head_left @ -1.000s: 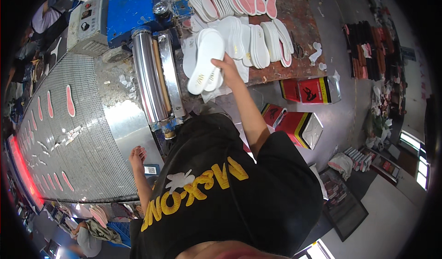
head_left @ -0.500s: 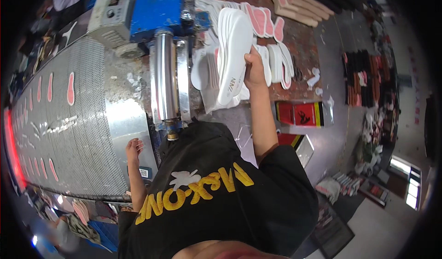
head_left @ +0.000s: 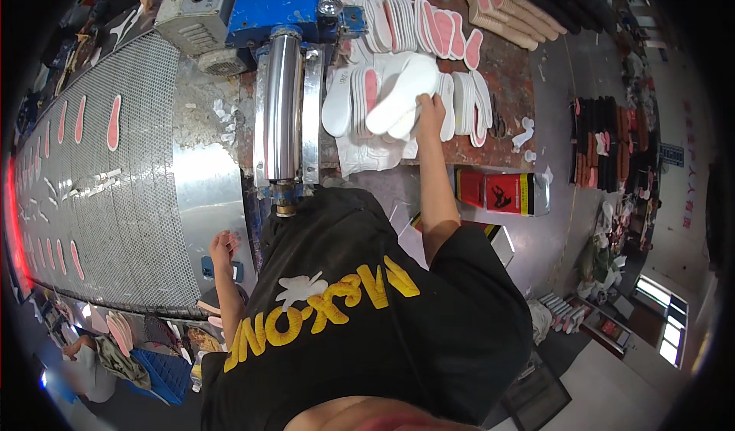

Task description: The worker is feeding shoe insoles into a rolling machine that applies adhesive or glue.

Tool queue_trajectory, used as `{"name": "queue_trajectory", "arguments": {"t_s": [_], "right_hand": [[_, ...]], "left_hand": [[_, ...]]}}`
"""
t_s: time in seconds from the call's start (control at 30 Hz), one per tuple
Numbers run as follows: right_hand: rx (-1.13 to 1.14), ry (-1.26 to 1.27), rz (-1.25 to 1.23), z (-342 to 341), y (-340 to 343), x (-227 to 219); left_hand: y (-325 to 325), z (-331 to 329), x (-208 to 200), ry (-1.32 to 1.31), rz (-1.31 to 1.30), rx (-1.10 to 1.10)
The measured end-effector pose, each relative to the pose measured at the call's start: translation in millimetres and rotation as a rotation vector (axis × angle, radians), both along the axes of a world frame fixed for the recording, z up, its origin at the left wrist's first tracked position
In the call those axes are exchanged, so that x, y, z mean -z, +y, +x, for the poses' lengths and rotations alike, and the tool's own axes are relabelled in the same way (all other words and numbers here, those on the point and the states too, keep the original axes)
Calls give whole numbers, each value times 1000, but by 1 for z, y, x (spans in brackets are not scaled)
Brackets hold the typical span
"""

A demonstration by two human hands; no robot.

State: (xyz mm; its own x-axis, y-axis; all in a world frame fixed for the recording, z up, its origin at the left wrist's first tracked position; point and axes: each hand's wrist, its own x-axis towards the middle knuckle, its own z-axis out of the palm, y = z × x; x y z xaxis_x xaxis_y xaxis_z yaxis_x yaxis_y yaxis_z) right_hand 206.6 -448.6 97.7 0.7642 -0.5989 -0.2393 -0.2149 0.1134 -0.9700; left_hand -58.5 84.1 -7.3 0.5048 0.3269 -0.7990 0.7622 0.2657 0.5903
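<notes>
My right hand (head_left: 430, 115) grips a small stack of white insoles (head_left: 403, 94), thumb on top and fingers out of sight underneath. The stack is tilted low over rows of white and pink insoles (head_left: 464, 102) on the worn red-brown table. My left hand (head_left: 223, 246) hangs by the metal edge of the mesh conveyor, its fingers loosely bent and apart with nothing seen in them. Between the two hands stands a machine with a shiny steel roller (head_left: 282, 113) and a blue housing (head_left: 273, 6).
Pink insoles (head_left: 114, 123) lie spread on the mesh conveyor belt (head_left: 145, 224) at left. A grey control box (head_left: 195, 10) sits beside the blue housing. Beige insole stacks (head_left: 498, 17) are at the far right of the table. Red-and-black packages (head_left: 501, 191) lie right of my arm.
My right hand has lowered the insole stack from upright to a slant, down toward the rows on the table. My left hand stays by the conveyor edge. The whole view has shifted slightly.
</notes>
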Motion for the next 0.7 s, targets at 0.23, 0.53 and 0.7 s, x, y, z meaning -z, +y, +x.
{"name": "queue_trajectory", "arguments": {"t_s": [0.23,0.53,0.7], "right_hand": [[-288,102,-270,-29,-26,78],[-532,18,-350,-20,88,82],[-474,181,-441,-13,122,70]], "left_hand": [[-3,8,-12,57,22,62],[-9,15,-21,67,53,114],[-10,10,-21,41,56,94]]}}
